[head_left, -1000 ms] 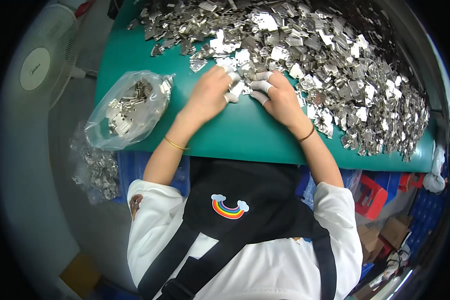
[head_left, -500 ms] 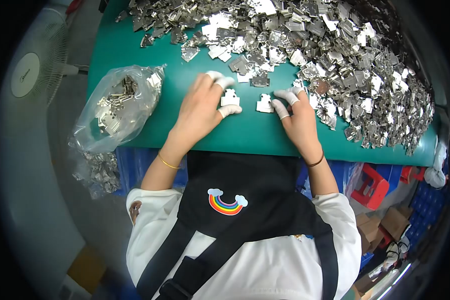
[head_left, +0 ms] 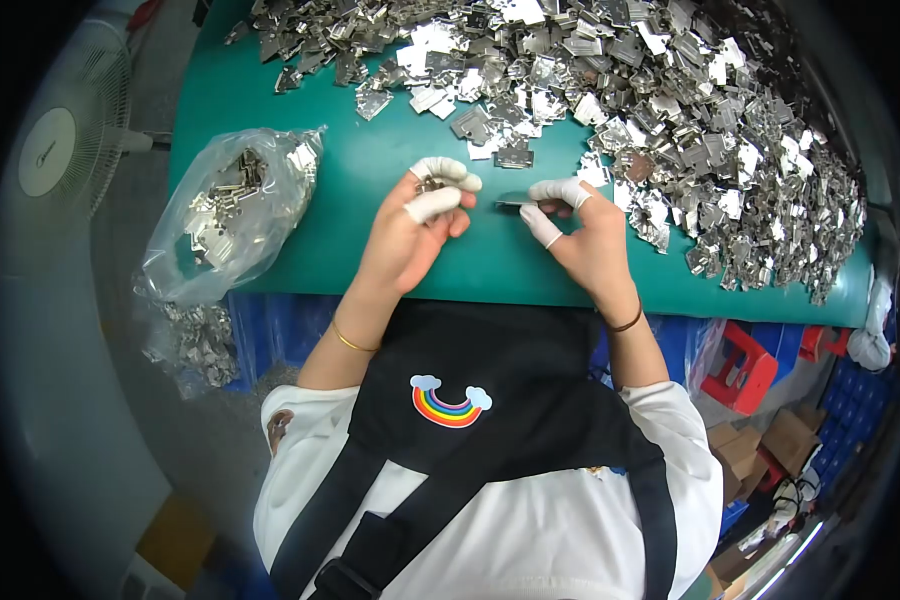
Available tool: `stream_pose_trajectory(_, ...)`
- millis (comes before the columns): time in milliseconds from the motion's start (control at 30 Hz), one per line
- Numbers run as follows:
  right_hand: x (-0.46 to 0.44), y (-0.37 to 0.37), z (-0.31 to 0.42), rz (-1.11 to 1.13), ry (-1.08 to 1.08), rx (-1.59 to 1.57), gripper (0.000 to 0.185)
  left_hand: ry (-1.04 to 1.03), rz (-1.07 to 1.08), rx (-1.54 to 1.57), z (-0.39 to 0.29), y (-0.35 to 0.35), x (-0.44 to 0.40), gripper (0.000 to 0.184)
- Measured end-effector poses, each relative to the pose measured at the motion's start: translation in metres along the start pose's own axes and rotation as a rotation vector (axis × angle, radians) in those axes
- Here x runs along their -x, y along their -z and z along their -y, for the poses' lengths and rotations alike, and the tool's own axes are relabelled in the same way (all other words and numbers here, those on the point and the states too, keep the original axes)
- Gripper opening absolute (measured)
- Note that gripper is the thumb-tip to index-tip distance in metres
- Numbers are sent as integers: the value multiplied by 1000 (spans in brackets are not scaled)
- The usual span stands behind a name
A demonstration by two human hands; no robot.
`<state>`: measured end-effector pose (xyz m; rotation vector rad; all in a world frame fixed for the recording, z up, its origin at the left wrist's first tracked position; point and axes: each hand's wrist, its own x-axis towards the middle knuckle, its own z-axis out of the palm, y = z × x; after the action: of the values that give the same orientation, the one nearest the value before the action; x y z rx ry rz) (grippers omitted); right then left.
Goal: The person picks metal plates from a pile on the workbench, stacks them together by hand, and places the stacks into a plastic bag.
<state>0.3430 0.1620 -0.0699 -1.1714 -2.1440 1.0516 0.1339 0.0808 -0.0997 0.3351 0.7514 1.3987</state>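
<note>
White finger covers show on both hands. My left hand (head_left: 417, 222) is closed above the green table surface (head_left: 390, 278), its thumb and fingers pinched round a metal piece (head_left: 430, 184) that is mostly hidden. Facing it, my right hand (head_left: 588, 228) grips one end of a flat metal plate (head_left: 511, 203) between thumb and fingers, the plate seen nearly edge-on. Beyond both hands spreads a large heap of shiny metal pieces (head_left: 660, 110), with a few loose ones at its near edge.
An open clear plastic bag (head_left: 300, 215) of metal pieces lies on the table's left part. Another bag (head_left: 202, 345) hangs below it. A fan (head_left: 50, 150) stands at the far left. Red stools (head_left: 740, 370) and cardboard boxes (head_left: 790, 440) are at the lower right.
Both hands moved back from the heap, bringing pieces with them. The two flat plates between the hands have since been picked up, and the left hand has turned thumb-side up.
</note>
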Motion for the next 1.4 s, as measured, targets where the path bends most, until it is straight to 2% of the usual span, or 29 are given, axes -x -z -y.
stream_pose_trajectory(33, -1, -4, 4, -65, 60, 19, 21, -55, -18, -106, 4, -6, 0, 23)
stream_pose_trajectory(133, -6, -5, 21, -122, 358, 173, 25, -55, -118, -131, 11, -16, 1, 24)
stream_pose_trajectory(200, -8, -9, 26, -54, 568, 185, 29, -22, -95, -113, 12, -18, 4, 29)
stream_pose_trajectory(233, -7, -10, 32, 63, 563, 143, 30, 15, -70, -95, 14, -19, 6, 34)
stream_pose_trajectory(300, -6, -14, 44, 162, 411, -123, 32, 89, -41, -39, 13, -22, 7, 42)
stream_pose_trajectory(333, -14, -9, 52, 172, 322, -285, 29, 111, -74, -16, 9, -25, 8, 39)
stream_pose_trajectory(367, -24, -12, 37, 81, 370, -260, 24, 132, -110, 9, 5, -26, 9, 35)
stream_pose_trajectory(400, -27, -11, 39, 8, 205, -216, 21, 133, -47, 69, 8, -11, 7, 35)
stream_pose_trajectory(500, -45, -24, 12, -166, 171, 228, 34, 150, 1, 88, 2, -10, 9, 36)
stream_pose_trajectory(533, -47, -26, 7, -185, 242, 334, 43, 150, 4, 93, 2, -9, 9, 36)
stream_pose_trajectory(633, -46, -28, 1, -161, 230, 376, 43, 129, -5, 95, 0, -16, 8, 36)
stream_pose_trajectory(667, -42, -25, 4, -222, 232, 370, 40, 128, -7, 96, 1, -14, 7, 36)
stream_pose_trajectory(733, -38, -20, -10, -184, 9, 77, 37, 43, -7, -75, 6, -9, 6, 37)
stream_pose_trajectory(767, -34, -14, -13, -215, -20, 3, 31, 44, -6, -73, 6, -8, 5, 37)
stream_pose_trajectory(833, -28, -4, -24, -113, -262, -553, 26, 92, 14, 40, 4, -5, 6, 31)
stream_pose_trajectory(933, -17, 7, -30, -25, -350, -977, 24, 48, 10, 83, 6, -10, 6, 24)
stream_pose_trajectory(1067, -1, 13, -34, 31, -337, -1094, 26, -5, 93, 133, 16, 2, -2, 23)
stream_pose_trajectory(1100, 2, 14, -30, 20, -328, -1053, 26, -10, 39, 65, 18, 0, -3, 25)
stream_pose_trajectory(1200, 13, 8, -4, -86, -211, -615, 26, -30, -33, -91, 23, -23, -2, 31)
stream_pose_trajectory(1233, 15, 6, 3, -83, -42, -290, 28, -44, -51, -178, 25, -32, -1, 33)
stream_pose_trajectory(1267, 15, 4, 16, -81, 101, -152, 26, -24, -4, -231, 30, -35, -2, 37)
stream_pose_trajectory(1300, 17, 3, 26, -5, 103, -155, 23, 24, 26, -182, 32, -36, -2, 37)
stream_pose_trajectory(1333, 17, 6, 35, 63, 1, -286, 21, 72, 58, -134, 33, -37, -1, 37)
stream_pose_trajectory(1400, 13, 7, 6, -32, -1, -306, 22, 121, 81, -84, 25, -37, 0, 32)
